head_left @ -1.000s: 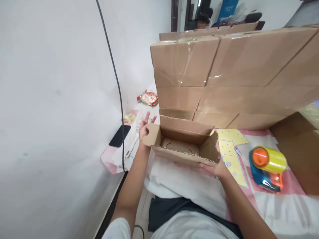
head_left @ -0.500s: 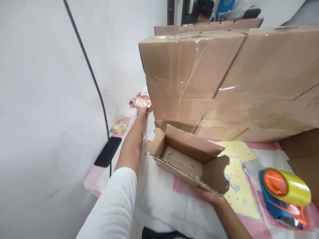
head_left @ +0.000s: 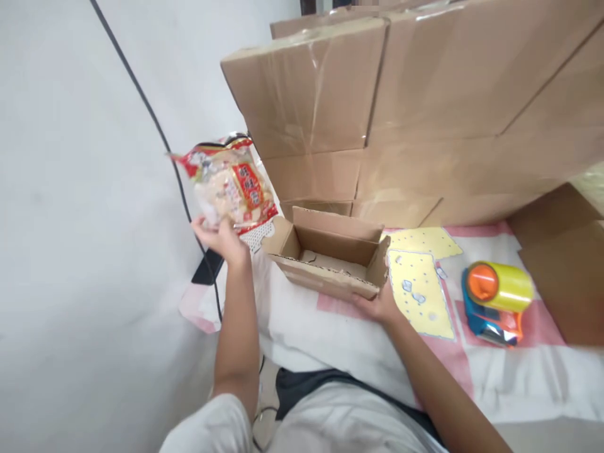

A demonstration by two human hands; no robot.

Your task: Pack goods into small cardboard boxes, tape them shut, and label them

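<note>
One bare left hand (head_left: 219, 240) held a red-trimmed snack packet (head_left: 233, 189) aloft, its grip narrow and closed on the lower edge, at 10 o'clock from a small open box (head_left: 314, 277). The right hand (head_left: 375, 306) grasped that box by its near corner, between 4 and 5 o'clock, with part of the grip hidden behind the cardboard. Judging by what showed, the box was already folded into shape and the packet was in hand; not yet done, the packet was outside the box, the flaps stood open and no tape crossed the opening. Only bare cardboard showed inside. A yellow tape roll (head_left: 515, 288) sat untouched on a blue-and-orange dispenser (head_left: 477, 308), between 3 and 4 o'clock on the patterned cloth (head_left: 330, 349). A bank of taped cartons (head_left: 438, 113) rose around 1 o'clock, while a black, phone-like slab (head_left: 202, 272) lay near 9 beneath a hanging cable (head_left: 141, 94).
</note>
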